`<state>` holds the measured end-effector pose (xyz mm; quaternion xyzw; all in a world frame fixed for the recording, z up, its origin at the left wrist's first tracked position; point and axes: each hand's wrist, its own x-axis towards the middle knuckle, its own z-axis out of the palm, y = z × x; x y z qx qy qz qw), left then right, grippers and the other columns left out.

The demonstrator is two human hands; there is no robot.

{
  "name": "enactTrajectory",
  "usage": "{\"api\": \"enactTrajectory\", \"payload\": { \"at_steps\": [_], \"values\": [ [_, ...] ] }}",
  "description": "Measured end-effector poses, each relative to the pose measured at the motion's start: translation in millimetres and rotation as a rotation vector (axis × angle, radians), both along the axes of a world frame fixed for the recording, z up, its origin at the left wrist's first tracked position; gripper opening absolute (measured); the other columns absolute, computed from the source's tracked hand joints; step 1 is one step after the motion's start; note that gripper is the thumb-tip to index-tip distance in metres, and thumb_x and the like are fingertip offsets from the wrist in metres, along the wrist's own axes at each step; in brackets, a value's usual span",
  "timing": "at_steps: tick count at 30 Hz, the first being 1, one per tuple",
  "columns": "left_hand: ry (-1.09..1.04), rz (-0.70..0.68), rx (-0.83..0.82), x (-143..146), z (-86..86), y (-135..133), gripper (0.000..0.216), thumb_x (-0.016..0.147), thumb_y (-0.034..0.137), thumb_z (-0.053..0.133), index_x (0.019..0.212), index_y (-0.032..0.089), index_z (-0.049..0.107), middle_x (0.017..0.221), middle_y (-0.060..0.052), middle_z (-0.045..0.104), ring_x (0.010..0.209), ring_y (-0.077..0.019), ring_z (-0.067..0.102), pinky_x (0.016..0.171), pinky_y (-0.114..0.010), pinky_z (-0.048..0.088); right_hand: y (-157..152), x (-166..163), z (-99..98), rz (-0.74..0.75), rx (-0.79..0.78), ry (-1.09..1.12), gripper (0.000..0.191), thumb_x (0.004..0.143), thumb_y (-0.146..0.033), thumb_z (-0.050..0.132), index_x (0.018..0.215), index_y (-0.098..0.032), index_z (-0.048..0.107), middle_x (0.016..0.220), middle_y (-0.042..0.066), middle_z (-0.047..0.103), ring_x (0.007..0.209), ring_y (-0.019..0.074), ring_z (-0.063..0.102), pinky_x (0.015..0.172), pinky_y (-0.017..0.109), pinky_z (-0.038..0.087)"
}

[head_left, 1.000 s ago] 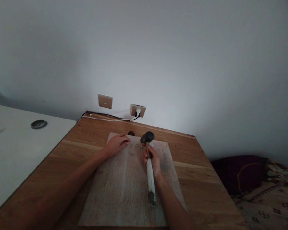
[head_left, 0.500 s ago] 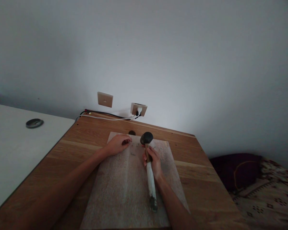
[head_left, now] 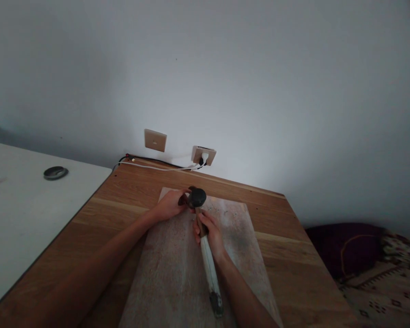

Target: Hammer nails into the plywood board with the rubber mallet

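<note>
My right hand (head_left: 210, 232) is closed round the upper handle of a hammer (head_left: 208, 269), whose lower handle has a whitish covering. The hammer's dark rounded head (head_left: 197, 197) is beside the fingertips of my left hand (head_left: 171, 204). That left hand rests near the far edge of a worn wooden board (head_left: 171, 278), its thumb and fingers curled into a pinch. Whatever is between them is hidden by the fingers and the hammer head. Small metal pieces like nails or screws (head_left: 226, 212) are by the board's far edge, too small to tell apart.
The board lies on a brown wooden table (head_left: 276, 255) against a wall. White and black cables (head_left: 150, 166) run along its back edge to a wall socket (head_left: 204, 156). On the left, a white tabletop (head_left: 27, 205) bears a round dark lid-like piece (head_left: 55, 173). Patterned cloth (head_left: 386, 282) lies at right.
My right hand has moved the hammer left, bringing its head from right of my left hand to its fingertips. My left hand stays pinched at the far edge. The view has shifted slightly.
</note>
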<state>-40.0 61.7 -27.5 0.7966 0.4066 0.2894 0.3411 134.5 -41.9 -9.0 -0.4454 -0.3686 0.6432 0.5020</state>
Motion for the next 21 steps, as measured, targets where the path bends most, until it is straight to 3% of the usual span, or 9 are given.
{"api": "enactTrajectory", "payload": {
  "at_steps": [4,10,14,18,21],
  "values": [
    [-0.019,-0.001,-0.009,0,-2.5,1,0.051,0.076,0.01,0.066,0.127,0.016,0.065,0.097,-0.006,0.079,0.086,-0.0221,0.073,0.078,-0.03,0.054,0,1,-0.6,0.022,-0.04,-0.005,0.049,0.078,-0.059,0.075,0.1,-0.016,0.071,0.05,-0.007,0.055,0.033,0.0091,0.047,0.031,0.02,0.029],
    [-0.029,-0.022,-0.022,-2,0.3,2,0.043,0.076,0.013,0.067,0.118,0.016,0.066,0.1,-0.007,0.077,0.091,-0.0228,0.071,0.08,-0.031,0.052,1,1,1.9,0.053,-0.032,-0.014,0.045,0.08,-0.057,0.074,0.098,-0.015,0.071,0.049,-0.007,0.054,0.033,0.0096,0.047,0.031,0.02,0.03],
    [-0.015,-0.061,0.024,-10,15.3,2,0.03,0.073,0.016,0.068,0.102,0.018,0.063,0.097,-0.004,0.068,0.084,-0.0185,0.063,0.072,-0.027,0.049,4,11,7.4,-0.073,0.019,0.044,0.044,0.079,-0.054,0.075,0.099,-0.015,0.072,0.05,-0.008,0.053,0.033,0.0082,0.045,0.031,0.019,0.03],
    [0.071,-0.232,0.073,-3,30.6,-10,0.016,0.078,0.025,0.071,0.091,0.018,0.065,0.098,-0.004,0.063,0.085,-0.0174,0.061,0.074,-0.026,0.048,8,23,11.8,-0.219,0.085,0.134,0.039,0.082,-0.052,0.073,0.097,-0.016,0.072,0.051,-0.009,0.049,0.035,0.0063,0.041,0.033,0.018,0.03],
    [0.233,-0.349,0.133,11,31.6,-23,0.015,0.081,0.025,0.073,0.093,0.018,0.069,0.105,-0.006,0.063,0.092,-0.0207,0.063,0.081,-0.03,0.05,11,27,9.6,-0.249,0.064,0.143,0.038,0.083,-0.051,0.073,0.098,-0.016,0.071,0.052,-0.009,0.047,0.036,0.0065,0.041,0.033,0.018,0.03]
  ]
}}
